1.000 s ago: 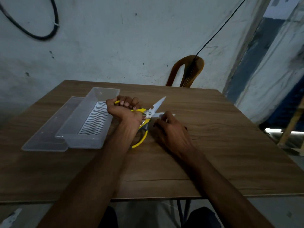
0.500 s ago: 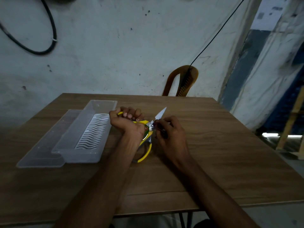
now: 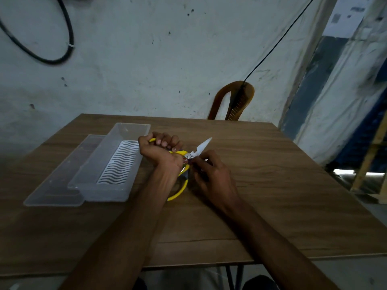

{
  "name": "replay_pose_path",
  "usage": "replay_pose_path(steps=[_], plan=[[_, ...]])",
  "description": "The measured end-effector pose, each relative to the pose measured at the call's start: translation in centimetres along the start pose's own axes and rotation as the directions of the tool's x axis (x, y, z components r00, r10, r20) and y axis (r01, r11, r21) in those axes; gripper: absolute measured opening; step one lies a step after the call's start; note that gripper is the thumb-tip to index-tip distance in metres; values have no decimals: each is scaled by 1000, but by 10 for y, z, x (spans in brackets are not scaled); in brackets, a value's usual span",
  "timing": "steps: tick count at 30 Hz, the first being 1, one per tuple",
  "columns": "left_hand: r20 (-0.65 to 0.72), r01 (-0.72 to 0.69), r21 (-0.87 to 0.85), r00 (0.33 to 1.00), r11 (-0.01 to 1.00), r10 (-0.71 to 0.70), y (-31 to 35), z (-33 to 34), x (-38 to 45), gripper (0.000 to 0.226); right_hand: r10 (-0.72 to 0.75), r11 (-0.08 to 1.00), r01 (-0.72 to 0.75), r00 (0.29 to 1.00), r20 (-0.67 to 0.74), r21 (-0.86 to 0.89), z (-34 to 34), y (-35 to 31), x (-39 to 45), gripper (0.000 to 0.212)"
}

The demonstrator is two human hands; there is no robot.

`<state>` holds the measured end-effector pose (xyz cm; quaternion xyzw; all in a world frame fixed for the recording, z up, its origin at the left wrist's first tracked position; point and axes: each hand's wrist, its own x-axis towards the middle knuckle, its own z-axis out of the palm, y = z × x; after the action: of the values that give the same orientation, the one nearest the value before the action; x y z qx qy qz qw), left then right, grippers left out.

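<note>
Scissors (image 3: 191,156) are being held over the table (image 3: 272,185), just right of the box (image 3: 109,194), apparently being worked at the pivot. The left hand (image 3: 161,152) is clamping one yellow plastic loop (image 3: 152,140); the right hand (image 3: 211,174) is pinching with its fingertips at the pivot, below the pointed, notched steel blade (image 3: 204,144). Next is likely calling for a steady twist, fingers clear of the edge. The box is showing translucent walls and a white wavy insert (image 3: 119,162).
</note>
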<state>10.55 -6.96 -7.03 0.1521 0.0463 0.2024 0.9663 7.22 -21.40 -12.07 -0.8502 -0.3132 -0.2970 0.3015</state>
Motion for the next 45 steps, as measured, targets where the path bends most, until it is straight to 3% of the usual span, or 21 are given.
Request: replay_pose_path(steps=[7, 13, 18, 20, 22, 24, 30, 32, 36, 39, 42, 45], plan=[[-11, 14, -35, 1000, 999, -15, -4, 3, -4, 31, -19, 1000, 19, 1000, -17, 19, -1, 8, 5, 37], [-1, 6, -31, 1000, 1000, -6, -9, 2, -6, 28, -21, 995, 13, 996, -86, -99, 2, -5, 10, 32], [-5, 6, -35, 1000, 999, -6, -11, 3, -6, 29, -45, 982, 40, 999, -21, -185, 3, -7, 15, 25], [-3, 26, -11, 1000, 1000, -26, -13, 3, -6, 28, 31, 996, -41, 993, -116, -85, -4, -4, 21, 31], [-7, 45, -5, 999, 999, -45, -15, 2, -7, 28, 129, 991, -115, 952, -278, 65, -15, 4, 26, 23], [-11, 54, -17, 998, 998, -54, -14, 2, -7, 29, 147, 988, -123, 925, -349, 92, -22, 11, 23, 20], [-14, 16, -15, 1000, 1000, -16, -6, 2, -3, 21, 118, 993, -119, 991, -64, -7, -9, 7, 11, 28], [-15, 4, -25, 1000, 1000, -5, -3, 1, -1, 20, 94, 995, -91, 993, -69, 44, -12, 6, 11, 25], [-9, 14, -41, 1000, 999, -15, -8, 3, -3, 20, 125, 990, -105, 958, -257, 90, -21, 10, 14, 23], [-12, 15, 5, 1000, 1000, -15, -11, 3, -3, 20, 144, 989, -139, 977, -155, 41, -9, 6, 12, 24], [-2, 9, -3, 1000, 1000, -9, -4, 1, 0, 20, 62, 995, -58, 997, -46, 81, -11, 4, 9, 24], [13, 2, -51, 1000, 999, -2, -4, 1, 0, 20, 114, 989, -92, 975, -190, 118, -17, 10, 10, 23]])
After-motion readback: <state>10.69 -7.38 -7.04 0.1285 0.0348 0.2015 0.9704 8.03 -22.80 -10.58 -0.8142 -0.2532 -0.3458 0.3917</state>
